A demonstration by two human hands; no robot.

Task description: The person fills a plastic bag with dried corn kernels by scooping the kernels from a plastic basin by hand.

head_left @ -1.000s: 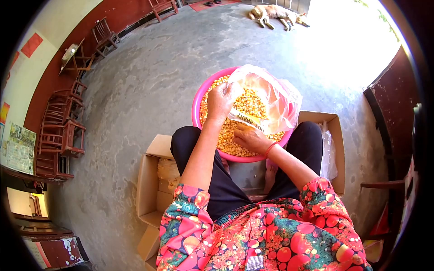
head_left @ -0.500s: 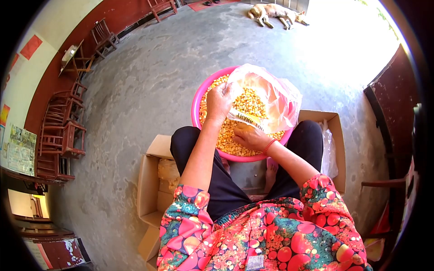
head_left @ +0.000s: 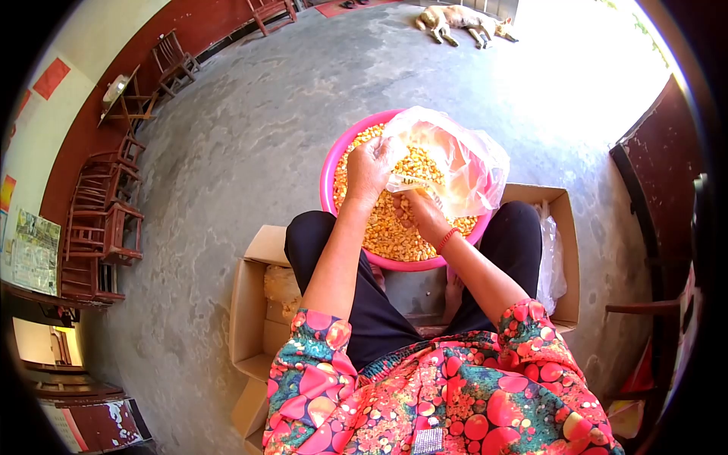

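A pink basin (head_left: 327, 182) full of yellow corn kernels (head_left: 387, 239) stands between the knees. Over its right side lies a clear plastic bag (head_left: 474, 167) with kernels visible through it, its mouth facing the body. My left hand (head_left: 369, 171) pinches the bag's rim at the upper left. Just inside the basin, my right hand (head_left: 422, 216), a red bracelet at its wrist, is at the bag's mouth with fingers curled around some corn kernels. The bag's edge partly hides those fingertips.
Open cardboard boxes flank the legs: a left box (head_left: 246, 315) with a yellowish packet, and a right box (head_left: 565, 250) with clear plastic bags. Wooden chairs (head_left: 102, 227) line the left wall. A dog (head_left: 462, 24) lies on the concrete floor at the far end.
My right hand has risen from the kernels to the bag's mouth and turned its fingers upward. The bag's printed lower edge has folded. My left hand keeps its hold on the rim.
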